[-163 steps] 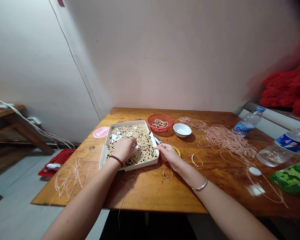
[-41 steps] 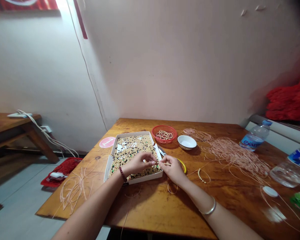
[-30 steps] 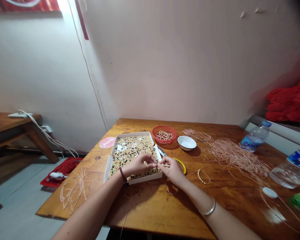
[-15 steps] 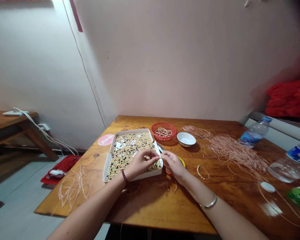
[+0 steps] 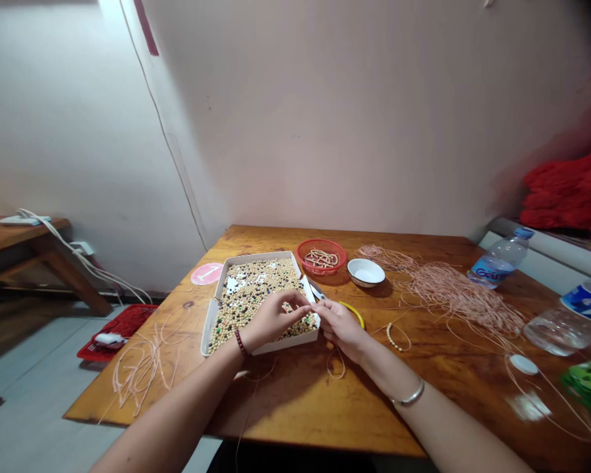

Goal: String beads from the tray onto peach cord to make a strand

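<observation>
My left hand [image 5: 278, 316], with a dark red bead bracelet at the wrist, is over the near right part of a white box [image 5: 210, 328] of cream, black and green beads. Its thumb and forefinger pinch something too small to make out. Fingertips meet those of my right hand [image 5: 341, 325], whose fingers are pressed together at the box's right edge; what they grip is hidden. A thin cord loop [image 5: 335, 365] hangs or lies below my right hand. Scissors with a yellow handle [image 5: 357, 313] lie partly behind that hand.
Behind the box are a red basket [image 5: 344, 251] of strung beads and a white bowl [image 5: 366, 272]. Pink cords [image 5: 453, 292] spread at the right, near plastic bottles [image 5: 502, 258]. A short bead string [image 5: 393, 338] lies right of my hands; more cords [image 5: 142, 371] lie left.
The view has shifted slightly. Both hands stay together at the box's right edge, their fingertips slightly closer, and the small pale bead seen between them before is no longer distinct.
</observation>
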### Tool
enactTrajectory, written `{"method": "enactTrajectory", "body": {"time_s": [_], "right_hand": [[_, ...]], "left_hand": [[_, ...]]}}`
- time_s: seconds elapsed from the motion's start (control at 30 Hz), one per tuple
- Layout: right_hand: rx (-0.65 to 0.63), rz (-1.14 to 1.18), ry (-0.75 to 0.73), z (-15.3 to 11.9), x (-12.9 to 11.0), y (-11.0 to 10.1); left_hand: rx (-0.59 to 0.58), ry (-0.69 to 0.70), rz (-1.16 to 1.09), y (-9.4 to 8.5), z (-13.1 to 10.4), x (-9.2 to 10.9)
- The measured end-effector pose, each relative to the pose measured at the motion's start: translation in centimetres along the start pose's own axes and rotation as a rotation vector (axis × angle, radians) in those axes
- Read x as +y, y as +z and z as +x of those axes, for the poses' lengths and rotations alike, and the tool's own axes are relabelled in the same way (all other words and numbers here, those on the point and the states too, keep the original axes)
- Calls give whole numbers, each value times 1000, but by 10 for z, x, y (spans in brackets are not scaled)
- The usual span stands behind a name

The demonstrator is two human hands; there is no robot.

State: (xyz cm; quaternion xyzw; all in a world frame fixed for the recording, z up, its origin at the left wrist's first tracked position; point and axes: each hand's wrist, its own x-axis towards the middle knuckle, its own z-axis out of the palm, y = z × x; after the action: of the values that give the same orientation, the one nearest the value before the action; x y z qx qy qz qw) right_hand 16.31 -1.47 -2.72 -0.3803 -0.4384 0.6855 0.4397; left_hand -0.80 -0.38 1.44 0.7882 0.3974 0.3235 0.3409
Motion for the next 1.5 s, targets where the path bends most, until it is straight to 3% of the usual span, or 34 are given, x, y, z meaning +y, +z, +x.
{"method": "enactTrajectory", "body": {"time_s": [0.3, 0.47, 0.6, 0.73, 0.9, 1.0, 1.17, 1.4, 1.5], "right_hand": [[3, 17, -22, 3, 1, 3], [19, -115, -114, 7, 9, 3], [51, -123, -133, 9, 9, 2], [61, 33, -38, 5, 1, 1], [-22, 210, 51, 0, -6, -1], [-84, 254, 89, 0, -5, -1], [-120, 257, 67, 0, -2, -1], [-141, 282, 90, -2, 0, 1], [-73, 313, 83, 1, 1, -1]], "left_hand": [[-3, 39, 82, 8, 2, -9], [-10, 50, 362, 12, -1, -9], [87, 55, 535, 8, -3, -10], [201, 3, 644, 0, -2, -14], [24, 27, 198, 2, 2, -10], [18, 29, 1, 9, 3, -6], [44, -10, -123, 17, 2, -5], [83, 47, -173, 25, -2, -5], [82, 54, -193, 23, -1, -5]]}}
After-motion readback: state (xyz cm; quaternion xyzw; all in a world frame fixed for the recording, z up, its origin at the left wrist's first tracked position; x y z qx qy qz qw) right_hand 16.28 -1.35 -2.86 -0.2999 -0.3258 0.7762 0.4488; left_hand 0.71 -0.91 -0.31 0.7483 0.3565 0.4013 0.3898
